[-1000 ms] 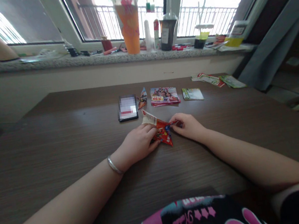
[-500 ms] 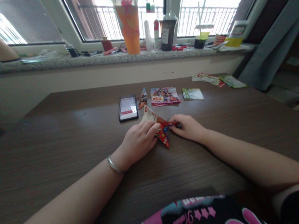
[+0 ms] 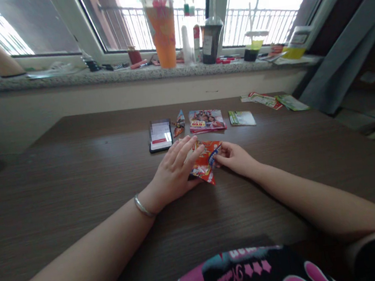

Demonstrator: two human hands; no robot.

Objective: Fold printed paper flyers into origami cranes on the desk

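Note:
A folded piece of red printed paper (image 3: 206, 162) lies on the dark wooden table (image 3: 75, 183) in front of me. My left hand (image 3: 174, 172) rests flat on its left part, fingers spread and pressing it down. My right hand (image 3: 234, 158) pinches the paper's right corner between thumb and fingers. A silver bangle (image 3: 143, 207) is on my left wrist.
Beyond the paper lie a phone (image 3: 159, 135), a small folded paper shape (image 3: 179, 124), a stack of colourful leaflets (image 3: 206, 120) and a green card (image 3: 241, 117). More leaflets (image 3: 265, 100) sit far right. The windowsill holds an orange cup (image 3: 161, 31), a dark drink cup (image 3: 210, 40) and bottles.
My left hand has slid forward over the paper and spread its fingers. The white flap that stuck up at the left is now folded down under it. My right hand shifted slightly left.

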